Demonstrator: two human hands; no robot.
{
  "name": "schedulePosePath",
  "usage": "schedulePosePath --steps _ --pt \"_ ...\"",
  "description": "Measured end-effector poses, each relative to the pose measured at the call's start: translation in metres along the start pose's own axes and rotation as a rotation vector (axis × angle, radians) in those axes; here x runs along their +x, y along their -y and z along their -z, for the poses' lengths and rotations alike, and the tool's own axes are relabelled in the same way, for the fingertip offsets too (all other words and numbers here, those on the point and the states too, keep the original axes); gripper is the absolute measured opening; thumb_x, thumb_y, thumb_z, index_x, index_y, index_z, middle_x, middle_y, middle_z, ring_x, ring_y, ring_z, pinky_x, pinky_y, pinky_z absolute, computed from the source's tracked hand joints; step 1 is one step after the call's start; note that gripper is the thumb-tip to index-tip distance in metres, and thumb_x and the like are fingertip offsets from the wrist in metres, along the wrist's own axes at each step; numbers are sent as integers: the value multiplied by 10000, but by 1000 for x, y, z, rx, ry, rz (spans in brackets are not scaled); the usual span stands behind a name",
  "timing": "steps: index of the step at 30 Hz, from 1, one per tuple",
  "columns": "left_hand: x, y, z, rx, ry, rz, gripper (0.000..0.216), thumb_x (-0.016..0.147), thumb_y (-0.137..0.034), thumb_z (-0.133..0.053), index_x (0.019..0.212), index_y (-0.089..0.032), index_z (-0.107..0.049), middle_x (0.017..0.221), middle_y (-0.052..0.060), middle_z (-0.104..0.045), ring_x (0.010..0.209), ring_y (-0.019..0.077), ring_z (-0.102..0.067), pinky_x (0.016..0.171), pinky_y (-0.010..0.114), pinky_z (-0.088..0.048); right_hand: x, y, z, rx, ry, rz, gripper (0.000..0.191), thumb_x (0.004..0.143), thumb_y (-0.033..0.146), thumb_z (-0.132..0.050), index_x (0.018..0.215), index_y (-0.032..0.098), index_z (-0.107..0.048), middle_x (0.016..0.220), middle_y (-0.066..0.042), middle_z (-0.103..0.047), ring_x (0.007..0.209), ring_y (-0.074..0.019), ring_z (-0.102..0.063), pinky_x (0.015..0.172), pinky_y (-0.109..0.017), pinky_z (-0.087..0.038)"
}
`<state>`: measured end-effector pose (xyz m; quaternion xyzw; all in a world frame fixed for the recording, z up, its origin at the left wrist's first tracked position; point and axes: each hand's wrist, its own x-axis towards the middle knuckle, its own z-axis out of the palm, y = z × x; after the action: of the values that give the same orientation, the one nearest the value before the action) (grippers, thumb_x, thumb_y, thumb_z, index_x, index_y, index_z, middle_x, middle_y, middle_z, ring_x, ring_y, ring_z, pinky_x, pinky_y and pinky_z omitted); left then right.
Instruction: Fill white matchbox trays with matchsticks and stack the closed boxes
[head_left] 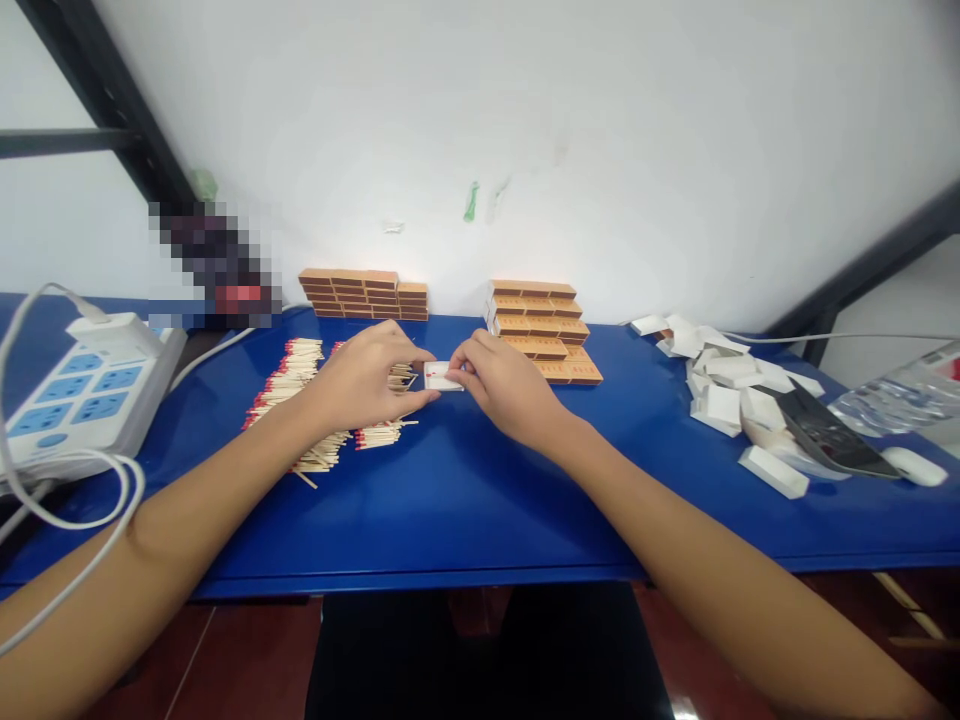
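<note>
A small white matchbox tray (435,378) lies between my hands, with a little red showing inside, perhaps match heads. My left hand (371,375) curves around its left end, thumb and forefinger against opposite sides. At the right end, the fingers and thumb of my right hand (504,385) pinch the tray and cover that part. Red-tipped matches (289,375) lie in a long heap left of my left hand. Another bunch of matches (379,434) is partly hidden beneath that hand.
Stacked orange-brown matchboxes (349,293) stand by the wall, with a stepped matchbox stack (536,325) behind my right hand. Loose white trays (720,375), a dark phone-like slab (832,430) and a white mouse (915,466) lie right. A power strip (90,390) with cables sits left.
</note>
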<state>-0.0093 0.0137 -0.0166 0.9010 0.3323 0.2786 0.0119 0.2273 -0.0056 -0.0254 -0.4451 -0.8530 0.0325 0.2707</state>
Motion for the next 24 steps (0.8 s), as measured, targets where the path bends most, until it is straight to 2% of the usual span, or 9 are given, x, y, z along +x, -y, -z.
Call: schedulePosePath --steps 3,6,9,12,15,18,24 --pt "0 1 1 4 -12 -11 329 903 -461 -763 1123 -223 -820 895 57 -753 927 243 -644 792 357 -517 -1 2 1 28 10 9 80 1054 201 -580 1002 178 -636 1025 -64 -619 877 -191 -558 793 -317 -406" --pt "0 7 1 26 -31 -25 344 910 -463 -753 1129 -206 -819 875 60 -751 915 248 -645 798 361 -514 -3 8 2 103 -61 35 110 1065 227 -574 1008 176 -654 983 -49 -610 843 -176 -561 778 -308 -413" --pt "1 14 0 53 -59 -23 335 924 -447 -722 1102 -182 -822 899 80 -766 923 265 -647 814 384 -513 -8 21 -6 213 -77 137 115 1057 251 -601 989 184 -666 934 -30 -616 801 -158 -561 756 -292 -423" --pt "1 19 -1 75 -82 21 330 918 -420 -722 1106 -166 -820 929 97 -777 955 284 -652 841 408 -520 -12 37 -22 291 40 253 96 1036 271 -656 1019 181 -687 1012 -42 -661 831 -153 -598 775 -289 -457" --pt "1 20 -1 94 -104 70 351 880 -409 -778 1120 -156 -815 957 105 -779 977 291 -659 848 412 -523 -14 50 -35 226 153 270 177 1034 327 -677 1096 164 -704 1105 -78 -677 919 -188 -638 805 -321 -485" --pt "1 19 -1 99 -108 84 314 864 -399 -800 1081 -173 -818 961 100 -778 967 286 -663 829 400 -519 -12 57 -40 170 222 242 164 1056 313 -642 1074 162 -706 1103 -82 -672 974 -207 -654 836 -340 -496" --pt "1 16 -1 119 -83 76 254 898 -400 -760 1027 -188 -817 927 89 -766 931 272 -651 799 384 -504 -10 63 -34 152 336 104 195 1081 318 -597 1054 139 -670 1139 -93 -680 974 -220 -671 840 -372 -514"
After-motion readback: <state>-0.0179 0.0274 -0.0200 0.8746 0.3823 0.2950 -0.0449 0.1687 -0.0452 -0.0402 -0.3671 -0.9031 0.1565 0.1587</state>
